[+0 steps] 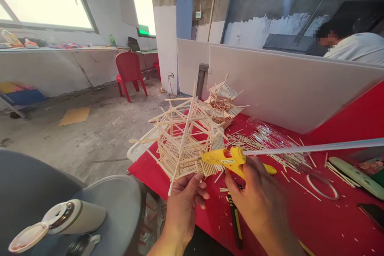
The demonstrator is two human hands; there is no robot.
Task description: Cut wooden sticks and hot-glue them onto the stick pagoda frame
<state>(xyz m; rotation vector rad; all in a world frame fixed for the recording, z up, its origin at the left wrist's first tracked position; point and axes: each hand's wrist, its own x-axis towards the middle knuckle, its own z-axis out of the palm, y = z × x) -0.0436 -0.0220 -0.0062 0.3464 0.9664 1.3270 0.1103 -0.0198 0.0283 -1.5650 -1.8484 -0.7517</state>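
My right hand (259, 198) grips a yellow hot glue gun (223, 158), with a long clear glue stick (300, 148) running out of its back. The gun's nozzle touches or nearly touches the lower front of a pavilion-like wooden stick model (180, 150). At the model's near bottom edge, my left hand (190, 192) is closed, thumb and fingertips pinching it. The model has an open roof frame and a floor of close-laid sticks. Behind it stands a second stick pavilion (223, 92) with a covered roof.
Loose sticks (255, 140) and a clear plastic bag (276, 136) lie on the red table (315, 224). A black-and-yellow utility knife (235, 220) is below my right hand. At left, an opened bottle (75, 216) lies on a grey stool (120, 204). A person (357, 48) sits beyond the white partition (255, 84).
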